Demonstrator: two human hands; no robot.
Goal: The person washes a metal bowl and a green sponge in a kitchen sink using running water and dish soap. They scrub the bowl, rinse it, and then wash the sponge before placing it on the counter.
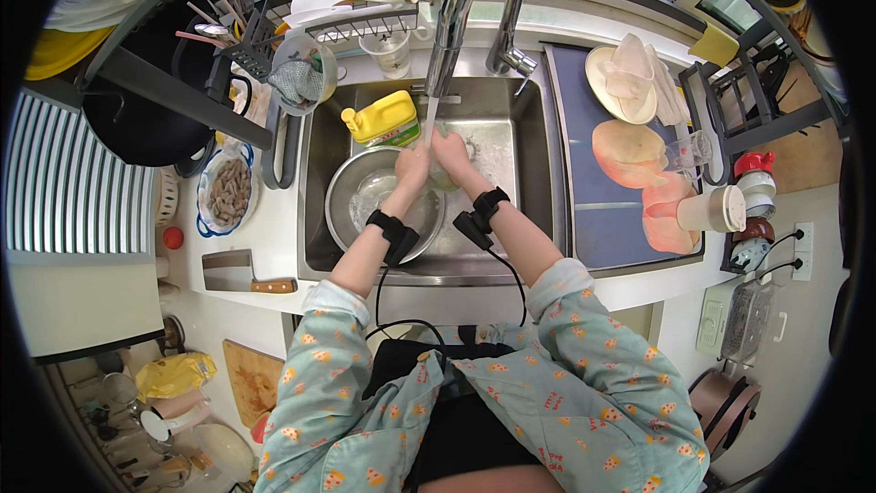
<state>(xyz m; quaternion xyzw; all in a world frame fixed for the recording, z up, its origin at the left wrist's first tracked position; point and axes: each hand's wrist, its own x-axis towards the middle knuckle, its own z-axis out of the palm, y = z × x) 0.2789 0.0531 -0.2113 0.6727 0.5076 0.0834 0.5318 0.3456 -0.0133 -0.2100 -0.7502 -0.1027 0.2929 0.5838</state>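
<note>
My left hand (413, 163) and my right hand (450, 152) are close together under the water stream (431, 120) from the chrome faucet (452, 20). Between them shows a pale green, translucent item (445, 181), which my right hand grips; its exact kind is unclear. The fingers of my left hand press near it, partly hidden by water and wrist. Below my left hand a round metal basin (339, 209) holding some water stands in the stainless steel sink (510, 246). Behind the basin a yellow plastic jug (383, 120) with a green label lies tilted.
Left on the counter are a cleaver (229, 270) with a wooden handle and a blue-rimmed dish (200, 202) of greyish-brown food pieces. Right of the sink a dark mat (582, 233) bears a cream plate (595, 85), orange-pink translucent covers (626, 150) and a white cup (705, 211).
</note>
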